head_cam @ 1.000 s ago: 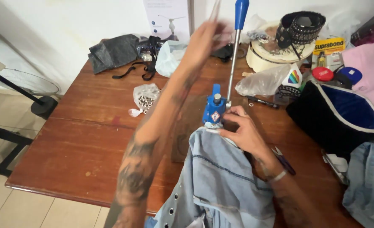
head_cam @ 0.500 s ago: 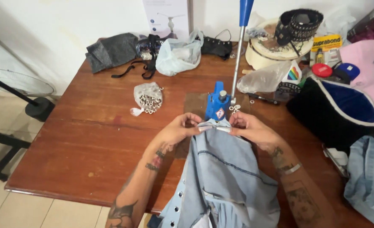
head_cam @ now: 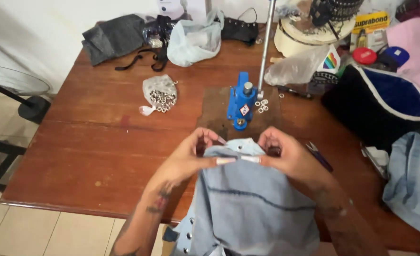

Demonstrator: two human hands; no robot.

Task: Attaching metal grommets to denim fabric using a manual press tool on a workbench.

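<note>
A light blue denim garment (head_cam: 248, 208) hangs over the front edge of the wooden table (head_cam: 101, 142). My left hand (head_cam: 191, 156) and my right hand (head_cam: 290, 156) both pinch its top edge, thumbs meeting in the middle. Just beyond the garment stands a blue hand press (head_cam: 241, 102) on a dark board, its long metal lever (head_cam: 266, 47) raised. Small metal eyelets (head_cam: 262, 105) lie loose beside the press.
A clear bag of eyelets (head_cam: 159, 95) lies left of the press. At the back are grey cloth (head_cam: 113, 38), a pale plastic bag (head_cam: 193, 40) and a round cream box (head_cam: 309, 33). A black and blue bag (head_cam: 380, 102) and more denim (head_cam: 414, 180) crowd the right side.
My left hand came down from the lever and joined my right hand on the denim edge. Both hands have drawn the garment back from the press toward me.
</note>
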